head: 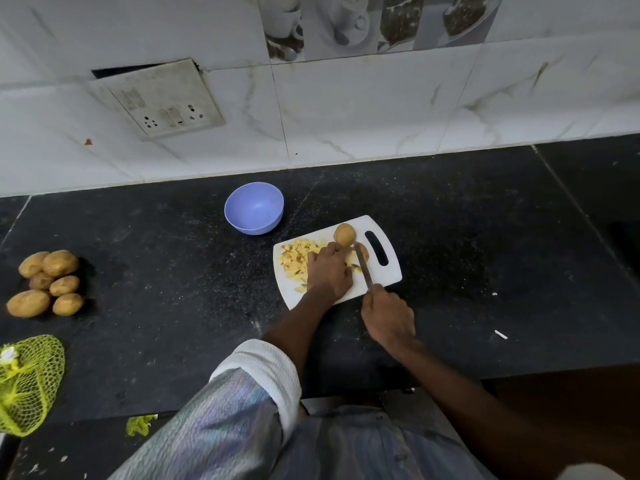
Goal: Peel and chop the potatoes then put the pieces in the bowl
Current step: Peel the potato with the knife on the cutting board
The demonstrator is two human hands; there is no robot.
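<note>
A white cutting board (389,277) lies on the black counter. A pile of yellow chopped potato pieces (298,259) covers its left part. A whole unpeeled potato (344,233) sits at the board's far edge, beside another potato piece (363,251) partly hidden by the blade. My left hand (329,271) rests curled on the board over the pieces; what its fingers hold is hidden. My right hand (388,315) grips the handle of a knife (363,268), blade pointing away across the board. An empty purple bowl (254,207) stands behind the board to the left.
Several unpeeled potatoes (48,282) lie in a heap at the counter's left. A yellow net bag (27,382) sits at the near left edge. The tiled wall with a socket plate (162,98) runs behind. The counter's front edge is near my body.
</note>
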